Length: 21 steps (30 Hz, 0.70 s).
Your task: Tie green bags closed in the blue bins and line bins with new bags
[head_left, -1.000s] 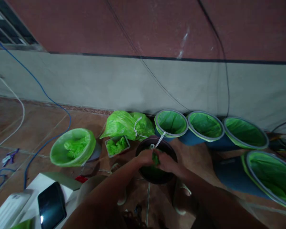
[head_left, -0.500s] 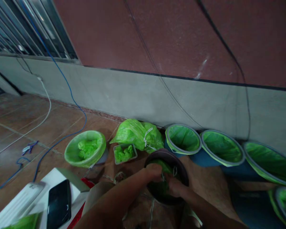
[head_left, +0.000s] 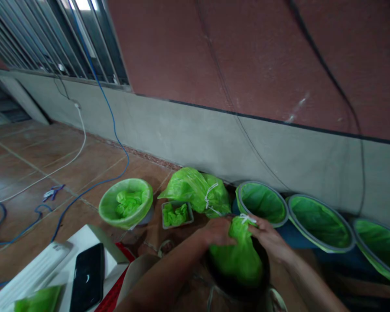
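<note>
A green plastic bag (head_left: 238,262), bunched at its neck and tied with white string (head_left: 247,218), stands up out of a dark round bucket (head_left: 265,272) in front of me. My left hand (head_left: 218,232) grips the left side of the bag near its neck. On the other side, my right hand (head_left: 268,234) is closed on the neck by the string, its fingertips partly hidden. The lower part of the bag is blurred and sits within the bucket's rim.
A tied green bag (head_left: 198,188) lies against the wall. Left of it are a small tray (head_left: 191,216) and a lined basin (head_left: 104,208) with green plastic. Several lined blue buckets (head_left: 279,223) stand right. A phone (head_left: 87,275) rests on a white box (head_left: 94,236); a blue cable (head_left: 94,184) crosses the floor.
Both hands have come up from inside the dark bucket, raising the tied bag neck above its rim. The view has shifted left.
</note>
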### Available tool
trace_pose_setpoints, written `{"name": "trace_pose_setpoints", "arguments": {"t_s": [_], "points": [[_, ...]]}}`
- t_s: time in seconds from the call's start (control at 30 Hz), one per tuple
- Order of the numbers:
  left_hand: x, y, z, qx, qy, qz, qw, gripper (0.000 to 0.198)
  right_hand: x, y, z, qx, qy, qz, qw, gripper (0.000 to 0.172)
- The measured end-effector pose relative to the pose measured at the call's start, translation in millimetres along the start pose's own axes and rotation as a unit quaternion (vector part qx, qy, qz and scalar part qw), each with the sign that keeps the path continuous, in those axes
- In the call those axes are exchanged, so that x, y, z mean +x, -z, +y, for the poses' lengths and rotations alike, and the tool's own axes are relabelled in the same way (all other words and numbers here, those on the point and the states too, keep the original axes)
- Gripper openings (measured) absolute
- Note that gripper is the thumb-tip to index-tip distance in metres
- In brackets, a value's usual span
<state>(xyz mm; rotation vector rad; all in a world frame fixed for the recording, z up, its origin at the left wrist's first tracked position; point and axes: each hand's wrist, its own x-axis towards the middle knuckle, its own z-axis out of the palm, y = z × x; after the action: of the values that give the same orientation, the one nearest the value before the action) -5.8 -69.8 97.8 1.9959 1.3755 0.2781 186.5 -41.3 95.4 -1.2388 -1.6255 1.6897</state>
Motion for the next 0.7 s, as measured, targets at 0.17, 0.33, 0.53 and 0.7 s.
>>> {"name": "trace_pose_setpoints", "arguments": {"t_s": [0.17,0.33,0.53,0.7], "points": [[-3.8,43.2,4.8,-0.135,-0.038,0.177,0.974,0.037,23.7,-3.3,-93.4,0.105,0.086,0.066,0.989,0.028],[-6.1,68.5,-14.0,-0.147,0.066,0.373,0.914,0.047,79.9,1.9,-170.6,0.106,0.229,0.127,0.959,0.031],[-3.2,81.1,-36.2,-0.145,0.145,0.432,0.878,0.052,162.6,12.8,-184.1,0.050,0.319,0.251,0.913,0.020],[-0.9,85.3,-35.8,-0.154,0.194,0.333,0.910,0.049,221.5,-12.3,-96.3,-0.353,0.080,0.311,0.879,0.025]]}}
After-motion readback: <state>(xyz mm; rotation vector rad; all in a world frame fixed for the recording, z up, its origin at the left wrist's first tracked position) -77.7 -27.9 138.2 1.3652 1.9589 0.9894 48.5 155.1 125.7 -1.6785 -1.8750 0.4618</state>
